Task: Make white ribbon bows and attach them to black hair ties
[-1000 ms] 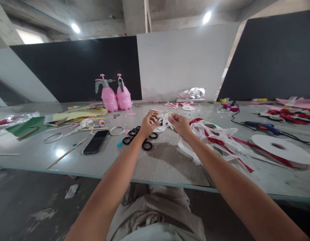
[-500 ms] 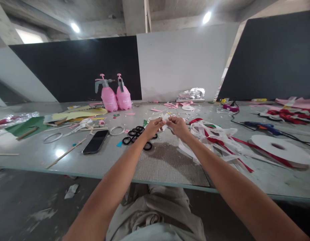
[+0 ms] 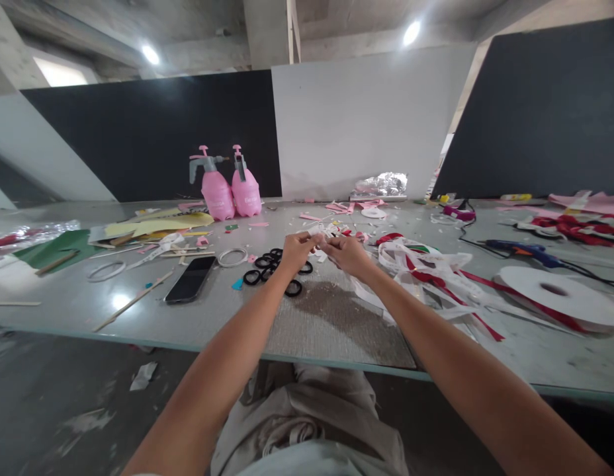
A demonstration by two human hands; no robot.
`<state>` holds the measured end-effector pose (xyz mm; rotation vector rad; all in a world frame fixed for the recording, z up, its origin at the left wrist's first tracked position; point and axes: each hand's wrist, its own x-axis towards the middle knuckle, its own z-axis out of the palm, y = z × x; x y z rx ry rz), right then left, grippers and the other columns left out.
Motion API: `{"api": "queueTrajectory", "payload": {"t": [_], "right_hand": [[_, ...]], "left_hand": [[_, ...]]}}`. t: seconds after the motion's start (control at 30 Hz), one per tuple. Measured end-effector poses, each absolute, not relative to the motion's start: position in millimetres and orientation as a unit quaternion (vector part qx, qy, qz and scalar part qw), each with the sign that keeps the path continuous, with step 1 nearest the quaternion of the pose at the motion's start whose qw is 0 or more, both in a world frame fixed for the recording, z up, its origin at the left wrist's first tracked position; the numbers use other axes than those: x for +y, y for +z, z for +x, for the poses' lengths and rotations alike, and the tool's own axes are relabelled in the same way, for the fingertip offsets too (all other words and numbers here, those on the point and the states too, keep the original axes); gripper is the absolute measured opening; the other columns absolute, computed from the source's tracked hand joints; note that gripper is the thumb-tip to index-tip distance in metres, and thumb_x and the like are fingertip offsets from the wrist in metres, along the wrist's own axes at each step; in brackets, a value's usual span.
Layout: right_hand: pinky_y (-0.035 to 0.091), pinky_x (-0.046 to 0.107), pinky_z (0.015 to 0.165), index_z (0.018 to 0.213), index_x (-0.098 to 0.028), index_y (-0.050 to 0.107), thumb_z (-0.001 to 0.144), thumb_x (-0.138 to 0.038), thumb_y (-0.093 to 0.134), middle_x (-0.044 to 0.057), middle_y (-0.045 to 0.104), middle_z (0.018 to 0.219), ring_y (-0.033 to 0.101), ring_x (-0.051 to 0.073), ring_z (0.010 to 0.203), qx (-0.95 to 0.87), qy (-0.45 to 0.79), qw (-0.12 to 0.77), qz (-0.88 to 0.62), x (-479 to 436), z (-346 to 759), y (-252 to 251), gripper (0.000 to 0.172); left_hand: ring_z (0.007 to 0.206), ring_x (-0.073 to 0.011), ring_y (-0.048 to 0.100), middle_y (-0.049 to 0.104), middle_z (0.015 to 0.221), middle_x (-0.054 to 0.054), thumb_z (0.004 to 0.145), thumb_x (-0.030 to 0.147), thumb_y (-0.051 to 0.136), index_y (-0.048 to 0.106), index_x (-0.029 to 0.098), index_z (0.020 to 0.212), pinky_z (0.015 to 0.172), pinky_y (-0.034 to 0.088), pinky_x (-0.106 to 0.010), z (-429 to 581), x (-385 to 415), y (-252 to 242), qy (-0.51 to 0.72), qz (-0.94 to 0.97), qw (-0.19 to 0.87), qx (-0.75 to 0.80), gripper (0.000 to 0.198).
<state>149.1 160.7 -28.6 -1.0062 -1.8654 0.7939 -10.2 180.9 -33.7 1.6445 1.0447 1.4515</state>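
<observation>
on my feed both hands were together over the middle of the table. left hand: thumb and fingers closed, pinching a bit of white ribbon. right hand: same, clamped on that bit from the other side, fingertips meeting the left's. fingers hid most of the ribbon, so i couldn't read its shape. couldn't tell if it touched the tabletop either.

black rings lay in a loose cluster just beside the left hand, some partly behind the wrist. blue scrap sat at the cluster's left end. pale ring lay flat behind that, phone further left, face up.

right side: tangled pile of white and red ribbon near the right forearm, then a big white spool on its side with red ribbon under its rim. glue gun lay behind the spool. two pink spray bottles stood upright at the back, touching each other.
</observation>
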Motion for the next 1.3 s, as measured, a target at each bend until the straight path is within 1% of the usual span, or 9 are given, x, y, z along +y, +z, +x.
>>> {"api": "queueTrajectory", "payload": {"t": [0.17, 0.33, 0.43, 0.53, 0.67, 0.77, 1.0, 1.1, 1.3], "right_hand": [[0.027, 0.022, 0.046, 0.060, -0.018, 0.047, 0.081, -0.053, 0.053, -0.004, 0.044, 0.047, 0.036, 0.007, 0.043, -0.746, 0.315, 0.422, -0.408, 156.7, 147.1, -24.9, 0.041], [0.024, 0.023, 0.046, 0.059, -0.017, 0.051, 0.078, -0.057, 0.054, -0.003, 0.043, 0.051, 0.035, 0.008, 0.048, -0.746, 0.293, 0.427, -0.418, 157.5, 149.1, -24.5, 0.045], [0.024, 0.023, 0.046, 0.065, -0.016, 0.057, 0.079, -0.061, 0.051, -0.003, 0.041, 0.052, 0.034, 0.008, 0.048, -0.731, 0.299, 0.453, -0.413, 158.6, 151.2, -25.7, 0.048], [0.027, 0.023, 0.047, 0.074, -0.015, 0.062, 0.078, -0.061, 0.055, -0.002, 0.046, 0.055, 0.037, 0.009, 0.049, -0.717, 0.316, 0.471, -0.404, 158.4, 151.2, -26.1, 0.046], [0.032, 0.022, 0.051, 0.081, -0.015, 0.065, 0.072, -0.055, 0.063, 0.000, 0.055, 0.066, 0.043, 0.009, 0.055, -0.708, 0.358, 0.480, -0.375, 158.5, 148.1, -25.1, 0.041], [0.033, 0.021, 0.051, 0.085, -0.015, 0.066, 0.072, -0.049, 0.064, -0.001, 0.056, 0.066, 0.045, 0.009, 0.055, -0.703, 0.391, 0.469, -0.365, 158.4, 147.1, -24.5, 0.037], [0.027, 0.021, 0.037, 0.069, -0.019, 0.056, 0.076, -0.055, 0.058, -0.005, 0.045, 0.047, 0.038, 0.007, 0.035, -0.697, 0.402, 0.445, -0.392, 153.2, 147.2, -24.8, 0.037], [0.027, 0.021, 0.037, 0.061, -0.019, 0.049, 0.076, -0.055, 0.059, -0.005, 0.044, 0.045, 0.038, 0.007, 0.034, -0.704, 0.401, 0.431, -0.397, 152.1, 145.3, -24.7, 0.040], [0.026, 0.021, 0.040, 0.058, -0.020, 0.043, 0.082, -0.049, 0.055, -0.006, 0.040, 0.040, 0.037, 0.007, 0.036, -0.737, 0.389, 0.389, -0.393, 154.1, 144.8, -28.6, 0.039]], "left_hand": [[0.048, -0.0065, 0.038, 0.044, 0.049, 0.004, 0.072, 0.051, 0.066, 0.061, 0.013, 0.061, 0.050, 0.028, -0.022, -14.6, 184.8, -34.8, 0.607, 0.587, 0.357, 0.399, 0.040], [0.052, -0.0067, 0.041, 0.048, 0.054, 0.003, 0.067, 0.051, 0.072, 0.063, 0.014, 0.067, 0.054, 0.033, -0.022, -13.9, 181.9, -29.4, 0.606, 0.574, 0.408, 0.370, 0.038], [0.056, -0.0074, 0.044, 0.053, 0.060, 0.001, 0.063, 0.051, 0.074, 0.067, 0.013, 0.072, 0.057, 0.036, -0.022, -10.6, 178.9, -29.2, 0.565, 0.597, 0.443, 0.357, 0.040], [0.054, -0.0068, 0.041, 0.052, 0.059, 0.001, 0.066, 0.052, 0.072, 0.068, 0.013, 0.075, 0.054, 0.034, -0.022, -8.5, 178.1, -31.5, 0.545, 0.610, 0.451, 0.358, 0.040], [0.050, -0.0056, 0.038, 0.048, 0.056, 0.003, 0.071, 0.053, 0.067, 0.066, 0.014, 0.072, 0.052, 0.031, -0.021, -10.0, 180.6, -32.9, 0.589, 0.586, 0.429, 0.355, 0.039], [0.049, -0.0055, 0.036, 0.044, 0.053, 0.004, 0.071, 0.051, 0.068, 0.063, 0.014, 0.068, 0.050, 0.029, -0.021, -11.8, 181.5, -31.7, 0.617, 0.569, 0.407, 0.360, 0.037], [0.052, -0.0065, 0.038, 0.046, 0.055, 0.003, 0.069, 0.049, 0.069, 0.066, 0.014, 0.069, 0.053, 0.031, -0.022, -9.3, 174.0, -27.6, 0.565, 0.619, 0.407, 0.363, 0.036], [0.051, -0.0060, 0.037, 0.047, 0.055, 0.004, 0.068, 0.049, 0.070, 0.065, 0.014, 0.069, 0.052, 0.030, -0.022, -9.5, 175.1, -27.1, 0.596, 0.591, 0.399, 0.370, 0.035], [0.046, -0.0057, 0.037, 0.042, 0.049, 0.005, 0.071, 0.052, 0.067, 0.059, 0.015, 0.062, 0.049, 0.029, -0.021, -17.0, 185.1, -28.4, 0.666, 0.516, 0.369, 0.393, 0.039]]}}
